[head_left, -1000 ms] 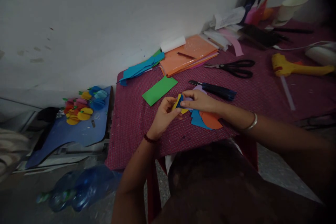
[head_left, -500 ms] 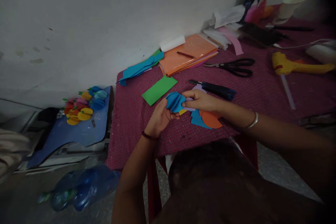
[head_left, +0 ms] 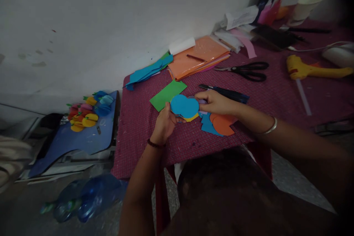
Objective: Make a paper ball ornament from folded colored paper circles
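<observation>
Flat blue paper circles (head_left: pixel 184 106), overlapping side by side, are held above the cloth-covered table. My left hand (head_left: pixel 165 122) grips their left edge, thumb on top and fingers beneath. Against the right edge, the fingers of my right hand (head_left: pixel 215 102) are pinched closed; the exact contact is partly hidden. Lilac paper (head_left: pixel 204 107) shows under my right fingers, and a yellow piece (head_left: pixel 193 117) peeks out below the circles. Orange paper circles (head_left: pixel 222 124) lie over blue paper pieces (head_left: pixel 209 125) just below my right hand. A green paper rectangle (head_left: pixel 168 95) lies beyond my left hand.
Behind my right hand lies a dark blue cutter knife (head_left: pixel 225 93), with black scissors (head_left: pixel 249 71) farther back. A yellow glue gun (head_left: pixel 309 68) rests at right. Orange sheets (head_left: pixel 200 59) line the wall side. Left, a blue board (head_left: pixel 91 142) carries colourful paper shapes (head_left: pixel 88 112).
The blue paper was folded and fanned between my hands; now it shows flat, overlapping round faces. My left hand has shifted slightly left, and the right slightly to the right.
</observation>
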The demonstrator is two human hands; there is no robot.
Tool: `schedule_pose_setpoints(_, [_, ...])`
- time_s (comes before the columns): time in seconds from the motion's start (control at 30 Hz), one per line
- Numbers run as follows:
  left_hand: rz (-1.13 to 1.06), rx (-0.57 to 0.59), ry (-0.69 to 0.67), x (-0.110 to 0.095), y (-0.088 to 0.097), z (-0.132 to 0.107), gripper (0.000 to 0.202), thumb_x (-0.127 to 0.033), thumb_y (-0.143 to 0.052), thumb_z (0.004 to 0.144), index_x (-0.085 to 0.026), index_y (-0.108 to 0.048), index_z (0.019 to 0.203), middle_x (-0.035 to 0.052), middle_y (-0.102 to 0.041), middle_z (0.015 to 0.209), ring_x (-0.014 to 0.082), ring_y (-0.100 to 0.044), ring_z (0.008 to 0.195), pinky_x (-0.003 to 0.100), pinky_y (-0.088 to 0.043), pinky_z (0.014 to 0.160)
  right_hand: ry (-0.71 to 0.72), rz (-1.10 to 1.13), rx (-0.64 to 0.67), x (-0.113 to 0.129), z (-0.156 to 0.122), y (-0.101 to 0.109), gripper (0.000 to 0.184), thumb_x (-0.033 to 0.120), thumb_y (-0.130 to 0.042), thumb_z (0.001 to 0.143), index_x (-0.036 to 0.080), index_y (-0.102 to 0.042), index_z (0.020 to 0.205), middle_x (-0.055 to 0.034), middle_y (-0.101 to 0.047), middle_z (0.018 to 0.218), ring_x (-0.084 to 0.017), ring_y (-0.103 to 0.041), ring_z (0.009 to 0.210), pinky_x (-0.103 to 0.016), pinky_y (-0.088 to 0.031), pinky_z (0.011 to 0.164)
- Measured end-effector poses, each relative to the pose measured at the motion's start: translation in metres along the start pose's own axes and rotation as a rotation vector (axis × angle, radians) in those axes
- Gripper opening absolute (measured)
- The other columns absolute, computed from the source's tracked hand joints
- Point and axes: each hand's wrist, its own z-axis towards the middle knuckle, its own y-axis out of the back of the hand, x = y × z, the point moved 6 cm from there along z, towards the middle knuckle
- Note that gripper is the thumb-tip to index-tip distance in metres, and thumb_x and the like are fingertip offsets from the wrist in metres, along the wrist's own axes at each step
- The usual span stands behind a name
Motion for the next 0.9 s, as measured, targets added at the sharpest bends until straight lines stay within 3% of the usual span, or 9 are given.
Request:
schedule_pose_setpoints(0.17, [0.003, 0.036, 0.024, 0.0028, -0.0030, -0.0004, 0.055, -0.064, -0.065, 0.081, -0.013, -0.067, 0.102, 0.0098, -0.075, 0.091, 0.0175, -0.071, 0.070, 0.026, -0.059, 0.058, -0.053, 0.020, -0.011, -0.0057, 0.0004, 0.0003, 0.019, 0.033, -0.056, 0.074, 0.019, -0.047, 0.064, 0.0046, -0.041, 0.060, -0.009, -0.035, 0.059, -0.023, -0.027, 0.054])
schedule_pose_setpoints(0.4, [-0.021, 0.019, 0.114, 0.0044, -0.0059, -0.0009, 0.054, -0.065, -0.048, 0.091, -0.015, -0.064, 0.103, 0.0088, -0.075, 0.088, 0.0169, -0.069, 0.066, 0.028, -0.059, 0.057, -0.081, 0.024, 0.022, -0.0047, -0.0002, -0.0005, 0.019, 0.034, -0.055, 0.073, 0.018, -0.048, 0.065, 0.0042, -0.041, 0.060, -0.009, -0.036, 0.059, -0.023, -0.027, 0.054])
schedule_pose_setpoints(0.57, [-0.021, 0.055, 0.076, 0.0037, -0.0081, -0.0005, 0.061, -0.073, -0.057, 0.080, -0.018, -0.066, 0.102, 0.0075, -0.075, 0.089, 0.0175, -0.069, 0.067, 0.028, -0.058, 0.057, -0.054, 0.006, 0.026, -0.0029, -0.0001, -0.0004, 0.019, 0.033, -0.055, 0.074, 0.019, -0.047, 0.065, 0.0048, -0.039, 0.060, -0.009, -0.035, 0.059, -0.023, -0.027, 0.055])
schedule_pose_setpoints(0.73, [0.199, 0.061, 0.028, 0.0091, -0.0072, -0.0048, 0.041, -0.048, -0.085, 0.064, -0.015, -0.068, 0.081, 0.0013, -0.069, 0.070, 0.0122, -0.062, 0.058, 0.025, -0.055, 0.057, 0.013, -0.093, 0.000, -0.0024, -0.0005, -0.0002, 0.017, 0.030, -0.054, 0.076, 0.019, -0.045, 0.065, 0.0049, -0.039, 0.061, -0.009, -0.034, 0.058, -0.024, -0.025, 0.056])
schedule_pose_setpoints(0.9, [0.376, 0.033, -0.062, 0.0072, -0.0087, -0.0081, 0.026, -0.038, -0.082, 0.071, -0.015, -0.069, 0.077, -0.0010, -0.066, 0.065, 0.0098, -0.059, 0.059, 0.023, -0.051, 0.061, 0.070, -0.173, -0.049, 0.0025, -0.0021, 0.0007, 0.015, 0.027, -0.054, 0.078, 0.018, -0.049, 0.067, 0.0044, -0.043, 0.062, -0.009, -0.038, 0.058, -0.024, -0.026, 0.056])
